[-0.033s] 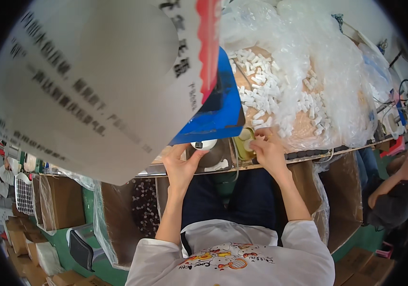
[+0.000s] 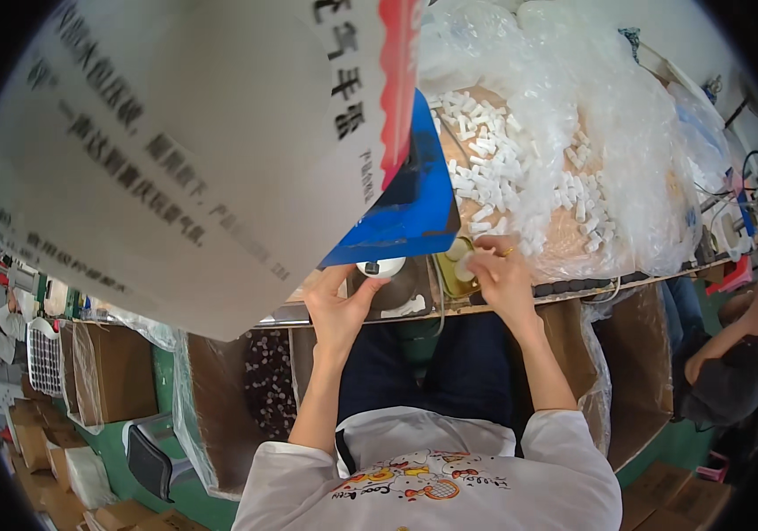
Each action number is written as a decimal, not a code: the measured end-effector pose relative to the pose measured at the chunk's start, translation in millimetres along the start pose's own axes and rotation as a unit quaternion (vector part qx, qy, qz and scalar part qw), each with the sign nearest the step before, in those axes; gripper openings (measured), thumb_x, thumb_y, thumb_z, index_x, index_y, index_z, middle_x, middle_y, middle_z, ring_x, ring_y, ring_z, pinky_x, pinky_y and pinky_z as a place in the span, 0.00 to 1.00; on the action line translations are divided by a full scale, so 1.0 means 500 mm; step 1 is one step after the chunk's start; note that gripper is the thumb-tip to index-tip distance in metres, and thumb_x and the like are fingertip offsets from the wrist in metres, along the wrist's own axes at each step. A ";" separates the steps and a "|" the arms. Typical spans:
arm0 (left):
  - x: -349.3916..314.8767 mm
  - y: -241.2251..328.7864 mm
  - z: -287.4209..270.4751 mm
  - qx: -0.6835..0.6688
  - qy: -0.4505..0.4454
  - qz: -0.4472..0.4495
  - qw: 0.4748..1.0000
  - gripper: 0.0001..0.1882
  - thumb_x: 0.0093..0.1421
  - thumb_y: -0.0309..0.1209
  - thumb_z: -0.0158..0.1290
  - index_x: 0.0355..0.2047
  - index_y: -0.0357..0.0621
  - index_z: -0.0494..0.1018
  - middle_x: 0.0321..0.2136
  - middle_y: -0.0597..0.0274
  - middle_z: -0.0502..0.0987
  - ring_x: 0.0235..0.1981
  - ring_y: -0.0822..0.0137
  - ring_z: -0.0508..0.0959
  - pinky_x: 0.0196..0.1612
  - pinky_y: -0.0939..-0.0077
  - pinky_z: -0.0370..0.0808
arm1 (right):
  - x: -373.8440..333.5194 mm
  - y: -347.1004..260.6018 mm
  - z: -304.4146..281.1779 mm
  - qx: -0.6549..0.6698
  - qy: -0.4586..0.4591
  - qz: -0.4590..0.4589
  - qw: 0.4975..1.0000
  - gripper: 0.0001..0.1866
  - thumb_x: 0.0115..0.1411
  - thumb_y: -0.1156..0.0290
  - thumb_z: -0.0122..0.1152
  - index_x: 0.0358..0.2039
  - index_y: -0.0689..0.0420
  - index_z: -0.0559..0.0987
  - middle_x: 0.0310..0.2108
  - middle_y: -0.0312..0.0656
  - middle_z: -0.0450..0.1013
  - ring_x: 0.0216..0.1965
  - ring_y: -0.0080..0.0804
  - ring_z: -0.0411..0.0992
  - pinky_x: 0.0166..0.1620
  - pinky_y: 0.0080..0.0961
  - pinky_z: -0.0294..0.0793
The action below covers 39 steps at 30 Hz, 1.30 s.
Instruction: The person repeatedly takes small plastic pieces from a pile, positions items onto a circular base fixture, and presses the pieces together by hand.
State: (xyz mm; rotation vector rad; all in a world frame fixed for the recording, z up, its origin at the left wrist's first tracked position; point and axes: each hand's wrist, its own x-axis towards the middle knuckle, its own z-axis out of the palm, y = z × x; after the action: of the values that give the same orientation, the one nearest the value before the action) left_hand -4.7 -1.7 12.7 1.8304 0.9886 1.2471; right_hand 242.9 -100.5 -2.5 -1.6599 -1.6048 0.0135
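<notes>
The left hand [image 2: 340, 308] pinches a white part [image 2: 382, 267]; the right hand [image 2: 504, 281] seemingly pinches a pale disc [image 2: 464, 269], which loose grip could drop.

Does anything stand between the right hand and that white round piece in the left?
A thin cable and the rim of the yellowish tray lie between the right hand and the white round piece; both look low, so probably little obstacle.

Green floor [image 2: 681, 444], black chair [image 2: 150, 462], pale wall [image 2: 693, 31]
</notes>
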 end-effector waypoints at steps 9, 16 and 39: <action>-0.029 -0.001 0.043 0.073 0.028 0.042 0.996 0.13 0.48 0.24 0.70 0.36 0.39 0.83 0.39 0.57 0.84 0.37 0.59 0.82 0.46 0.68 0.74 | 0.029 -0.087 0.054 0.299 0.054 0.139 0.942 0.11 0.57 0.78 0.68 0.42 0.61 0.83 0.37 0.41 0.81 0.37 0.30 0.79 0.41 0.25 0.76; 0.004 -0.061 0.024 -0.064 -0.079 -0.122 0.987 0.12 0.45 0.29 0.72 0.32 0.42 0.85 0.26 0.59 0.80 0.35 0.60 0.74 0.43 0.63 0.69 | 0.075 -0.155 0.086 0.274 0.051 0.025 0.960 0.12 0.53 0.80 0.69 0.40 0.61 0.83 0.34 0.45 0.80 0.37 0.41 0.79 0.41 0.30 0.77; -0.025 -0.037 0.024 0.192 -0.026 0.086 0.977 0.24 0.49 0.25 0.70 0.47 0.33 0.79 0.47 0.52 0.80 0.51 0.55 0.78 0.55 0.65 0.72 | 0.092 0.137 0.027 -0.081 -0.036 0.056 0.994 0.10 0.50 0.81 0.63 0.36 0.59 0.80 0.35 0.47 0.77 0.39 0.50 0.74 0.41 0.43 0.75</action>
State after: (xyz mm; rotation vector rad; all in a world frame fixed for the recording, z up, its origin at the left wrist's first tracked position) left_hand -0.3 -5.5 -11.9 2.2759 1.1200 1.1608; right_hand 301.4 -45.7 -25.1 -1.8925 -1.5997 0.0016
